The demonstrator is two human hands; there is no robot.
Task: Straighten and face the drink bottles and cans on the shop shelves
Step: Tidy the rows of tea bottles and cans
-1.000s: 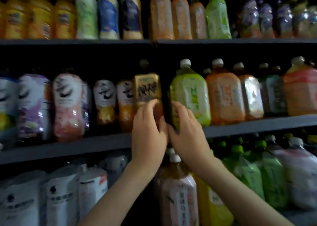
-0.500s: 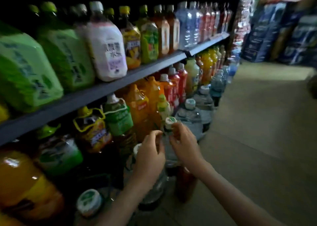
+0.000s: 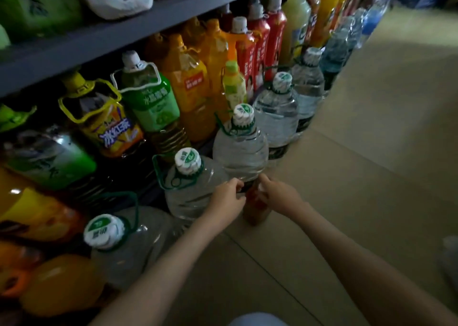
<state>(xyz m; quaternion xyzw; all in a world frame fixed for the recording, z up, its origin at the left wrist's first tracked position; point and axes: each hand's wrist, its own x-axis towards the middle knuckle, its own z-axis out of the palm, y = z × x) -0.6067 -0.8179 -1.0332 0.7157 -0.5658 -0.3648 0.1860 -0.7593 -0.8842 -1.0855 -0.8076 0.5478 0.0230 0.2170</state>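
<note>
Red-brown, the small bottle (image 3: 256, 211) stands upright on the floor (image 3: 347, 177) just beside the water jugs (image 3: 240, 152), between left hand (image 3: 229, 198) and right hand (image 3: 278, 196), equally near; curled fingers (image 3: 234, 184) seemingly pinch its neck.

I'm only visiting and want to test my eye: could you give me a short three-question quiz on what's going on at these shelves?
1. True or false: the small reddish bottle stands on the floor, in front of the big clear water jugs.
2. The caps on those jugs are: A) white and green, B) red, C) black.
3. Fill in: the left hand and right hand both grip the small bottle near its ____.

Key: 1 true; 2 A; 3 top.
</note>
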